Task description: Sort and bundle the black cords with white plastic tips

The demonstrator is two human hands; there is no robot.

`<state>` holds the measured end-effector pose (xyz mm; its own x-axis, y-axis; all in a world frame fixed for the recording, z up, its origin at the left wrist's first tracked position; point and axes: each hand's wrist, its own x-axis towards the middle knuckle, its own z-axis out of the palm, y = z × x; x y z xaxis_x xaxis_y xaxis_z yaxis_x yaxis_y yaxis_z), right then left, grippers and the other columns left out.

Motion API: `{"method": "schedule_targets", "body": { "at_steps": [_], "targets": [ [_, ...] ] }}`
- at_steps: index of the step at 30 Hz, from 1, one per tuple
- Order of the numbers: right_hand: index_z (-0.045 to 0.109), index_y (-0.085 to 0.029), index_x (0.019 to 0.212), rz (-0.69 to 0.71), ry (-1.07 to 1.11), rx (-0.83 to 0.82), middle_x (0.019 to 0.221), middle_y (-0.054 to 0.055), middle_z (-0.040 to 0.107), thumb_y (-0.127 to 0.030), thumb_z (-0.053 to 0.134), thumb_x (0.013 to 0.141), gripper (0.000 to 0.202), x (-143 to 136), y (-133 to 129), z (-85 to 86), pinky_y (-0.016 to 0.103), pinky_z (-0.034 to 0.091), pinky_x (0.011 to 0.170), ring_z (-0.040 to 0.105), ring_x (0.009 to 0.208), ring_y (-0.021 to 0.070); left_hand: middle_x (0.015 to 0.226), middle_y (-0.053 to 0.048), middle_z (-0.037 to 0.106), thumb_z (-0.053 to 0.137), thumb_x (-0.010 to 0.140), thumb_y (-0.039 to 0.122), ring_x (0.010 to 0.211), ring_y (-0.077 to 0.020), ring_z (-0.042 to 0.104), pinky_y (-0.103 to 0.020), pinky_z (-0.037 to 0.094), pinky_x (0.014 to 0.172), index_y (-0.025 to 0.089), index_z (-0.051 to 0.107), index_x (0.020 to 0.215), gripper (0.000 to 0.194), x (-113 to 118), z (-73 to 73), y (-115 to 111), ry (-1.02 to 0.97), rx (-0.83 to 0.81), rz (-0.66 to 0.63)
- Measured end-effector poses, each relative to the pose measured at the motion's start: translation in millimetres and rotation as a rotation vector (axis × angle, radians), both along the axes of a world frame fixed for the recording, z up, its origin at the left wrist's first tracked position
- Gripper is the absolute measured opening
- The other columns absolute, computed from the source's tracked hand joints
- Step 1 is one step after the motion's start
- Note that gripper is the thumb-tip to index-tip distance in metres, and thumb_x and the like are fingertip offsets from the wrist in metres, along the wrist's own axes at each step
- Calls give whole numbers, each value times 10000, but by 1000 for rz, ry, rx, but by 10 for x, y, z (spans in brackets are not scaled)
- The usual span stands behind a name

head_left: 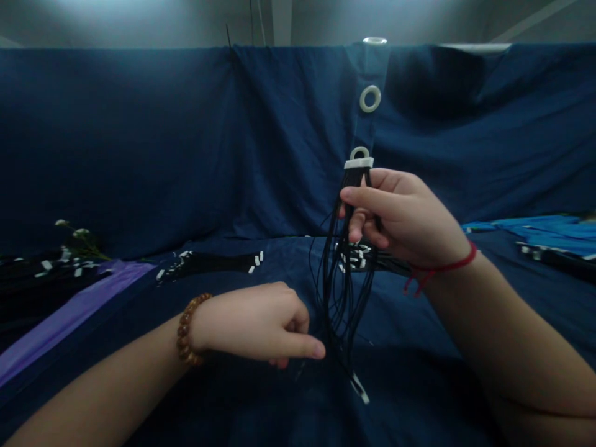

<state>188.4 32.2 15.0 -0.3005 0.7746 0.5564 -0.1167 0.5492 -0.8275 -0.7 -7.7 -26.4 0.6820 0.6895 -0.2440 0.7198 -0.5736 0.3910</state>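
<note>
Black wires (347, 273), one thin bundle, hang upright from the right hand (400, 217), whose fingers clench them just under a single white connector (358, 163). A second white connector (360, 388) dangles low. Beside it, the left hand (261, 323) pinches the strands' lower ends above blue cloth (186, 155). No writing is readable.

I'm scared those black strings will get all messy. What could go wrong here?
1. The thin black wires hang loose from the white connector in the right hand; they might tangle.
2. The left hand pinches near the lower strands; a hard tug could perhaps pull wires out of the connector.
3. The small white end piece dangles low and could snag on the blue cloth.
</note>
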Motion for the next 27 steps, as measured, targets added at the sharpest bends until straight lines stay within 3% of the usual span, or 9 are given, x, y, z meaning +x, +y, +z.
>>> {"method": "schedule_targets", "body": {
  "at_steps": [6,9,12,15,19,22,24,27],
  "targets": [
    [473,-121,712,-73,4,85,581,5,577,-68,517,796,109,-51,-18,-41,105,337,236,566,388,95,453,-15,606,414,823,492,387,-86,522,-158,345,404,142,547,534,472,39,-28,-21,22,70,45],
    [477,-122,718,-41,8,84,598,7,580,-86,527,799,102,-52,-32,-55,119,374,257,567,393,98,495,-25,612,367,838,493,418,-95,518,-183,331,425,146,560,546,493,92,-84,5,-56,224,115],
    [469,-135,724,-20,-26,82,629,13,595,-111,543,800,109,-38,-35,-59,120,370,260,569,397,99,542,-32,606,384,845,380,455,-110,508,-212,317,450,147,584,582,404,104,-126,54,-108,400,166],
    [470,-137,738,-40,-115,126,654,18,603,-117,550,801,104,-24,-4,-55,107,322,250,559,394,84,571,-21,588,436,808,257,495,-116,502,-220,321,479,148,603,638,262,64,-108,79,-130,413,140],
    [479,-129,764,-53,-174,177,660,13,593,-111,537,809,76,-17,72,-53,100,296,259,525,381,52,658,12,586,538,763,261,587,-118,526,-206,365,538,176,612,792,116,11,-24,63,-268,265,129],
    [477,-131,779,-38,-192,180,668,12,587,-121,533,811,66,-17,97,-59,107,299,262,530,399,58,734,18,578,656,684,316,659,-124,530,-207,398,576,181,578,816,205,15,31,50,-434,11,119],
    [478,-131,782,-16,-218,188,684,16,591,-123,540,808,67,-16,90,-65,111,317,275,540,420,64,718,17,552,649,697,323,654,-117,509,-215,409,594,166,556,775,198,29,56,45,-572,-163,122],
    [489,-133,785,31,-305,188,675,4,590,-147,566,798,80,-14,71,-74,116,353,306,542,439,63,681,7,530,529,795,293,644,-110,506,-226,416,624,148,539,708,170,26,98,39,-793,-257,169]
  ]
}}
